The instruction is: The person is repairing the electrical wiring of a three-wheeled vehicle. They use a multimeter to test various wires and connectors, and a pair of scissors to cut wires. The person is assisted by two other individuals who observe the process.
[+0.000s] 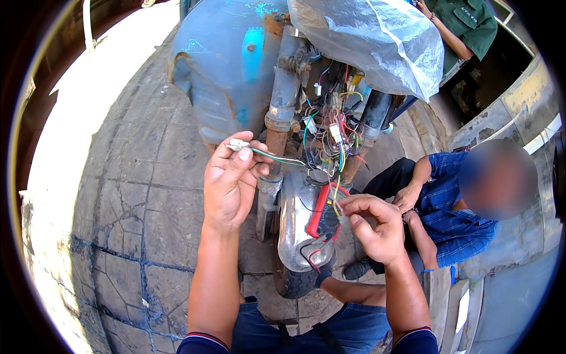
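My left hand (pixel 233 180) pinches a small white connector (pixel 238 144) at the end of green and pale wires, left of the rusty fork tube (pixel 277 106). My right hand (pixel 371 227) grips thin yellow and pink wires with a small connector, partly hidden by the fingers. Between my hands a red-cased multimeter (pixel 316 217) lies on the silver front mudguard (pixel 289 236), with black and red leads hanging from it. Above it a tangled wiring harness (pixel 333 133) with several white connectors hangs between the fork tubes.
A rusty blue vehicle body (pixel 212 71) and a clear plastic sheet (pixel 365 35) are at the top. A person in blue plaid (pixel 469 236) crouches at right; another in green (pixel 469 23) stands behind. Cracked paving (pixel 147 159) surrounds the wheel, with concrete steps at right.
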`<state>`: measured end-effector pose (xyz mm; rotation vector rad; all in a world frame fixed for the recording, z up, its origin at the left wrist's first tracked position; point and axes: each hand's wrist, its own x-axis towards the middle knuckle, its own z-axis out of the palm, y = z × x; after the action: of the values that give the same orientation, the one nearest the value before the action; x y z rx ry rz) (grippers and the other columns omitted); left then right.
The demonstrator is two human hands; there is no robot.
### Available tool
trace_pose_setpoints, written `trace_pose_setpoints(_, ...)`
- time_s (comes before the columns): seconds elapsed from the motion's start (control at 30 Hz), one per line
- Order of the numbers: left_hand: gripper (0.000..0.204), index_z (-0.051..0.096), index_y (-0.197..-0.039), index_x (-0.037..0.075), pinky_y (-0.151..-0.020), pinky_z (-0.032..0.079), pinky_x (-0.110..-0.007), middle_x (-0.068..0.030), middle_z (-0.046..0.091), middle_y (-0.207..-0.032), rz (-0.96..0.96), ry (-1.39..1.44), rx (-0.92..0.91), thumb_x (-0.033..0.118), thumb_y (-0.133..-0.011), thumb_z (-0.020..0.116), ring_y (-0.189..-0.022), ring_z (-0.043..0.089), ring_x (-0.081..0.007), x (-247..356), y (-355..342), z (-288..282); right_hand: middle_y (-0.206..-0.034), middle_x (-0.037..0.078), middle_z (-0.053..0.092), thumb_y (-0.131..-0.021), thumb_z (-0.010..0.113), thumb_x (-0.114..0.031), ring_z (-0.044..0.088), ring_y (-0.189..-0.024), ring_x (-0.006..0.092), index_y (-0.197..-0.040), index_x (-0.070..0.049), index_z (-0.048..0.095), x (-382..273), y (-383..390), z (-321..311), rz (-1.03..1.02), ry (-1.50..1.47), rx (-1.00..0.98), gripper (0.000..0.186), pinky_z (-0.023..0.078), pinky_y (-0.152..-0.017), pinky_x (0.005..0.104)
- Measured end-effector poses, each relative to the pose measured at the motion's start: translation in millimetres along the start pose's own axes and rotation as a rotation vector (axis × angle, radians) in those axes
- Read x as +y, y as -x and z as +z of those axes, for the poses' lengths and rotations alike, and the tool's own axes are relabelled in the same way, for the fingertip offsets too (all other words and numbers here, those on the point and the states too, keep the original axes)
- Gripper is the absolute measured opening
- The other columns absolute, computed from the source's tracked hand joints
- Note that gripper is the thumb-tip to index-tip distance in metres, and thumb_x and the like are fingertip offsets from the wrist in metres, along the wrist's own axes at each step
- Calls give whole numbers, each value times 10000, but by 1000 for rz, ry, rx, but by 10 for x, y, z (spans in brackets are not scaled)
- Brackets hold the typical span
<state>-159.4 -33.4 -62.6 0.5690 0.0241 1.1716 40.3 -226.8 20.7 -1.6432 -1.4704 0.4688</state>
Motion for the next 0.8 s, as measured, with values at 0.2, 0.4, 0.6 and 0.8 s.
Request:
trace_pose_setpoints(0.2, 291, 598, -1239, 6, -716, 549, -309, -148, 706, -1038, 22, -35, -46, 92, -971, 674, -888, 689, -206, 26, -161, 191, -989, 130, 698, -838, 648, 31, 644, -810, 154, -952, 48, 667, -172, -276, -74, -223, 77, 240, 118, 510, -722, 265)
trace_pose_setpoints(0.4, 347, 620, -1250, -35, -695, 532, -259, -100, 689, -984, 8, -271, -53, 15, -921, 720, -843, 680, -158, 98, -133, 520, -1070, 172, 716, -831, 704, 18, 705, -729, 155, -1242, 84, 612, -708, -718, 375, -272, 103, 79, 426, 552, -606, 281)
trace_pose_setpoints(0.6, 364, 630, -1264, -54, -869, 545, -274, -108, 636, -1153, 127, -474, -221, 23, -925, 735, -983, 653, -156, 54, -234, 562, -740, 137, 674, -888, 722, -77, 654, -571, 203, -1103, 17, 680, -723, -845, 341, -98, 258, -23, 239, 509, -544, 334)
trace_pose_setpoints(0.8, 433, 546, -1369, -43, -908, 525, -332, -139, 580, -1313, 138, -686, -122, 128, -985, 652, -1145, 608, -210, -163, -561, 693, -629, 75, 607, -979, 651, -92, 574, -534, 126, -985, 41, 698, -835, -714, -89, 15, 182, 20, 142, 447, -508, 310)
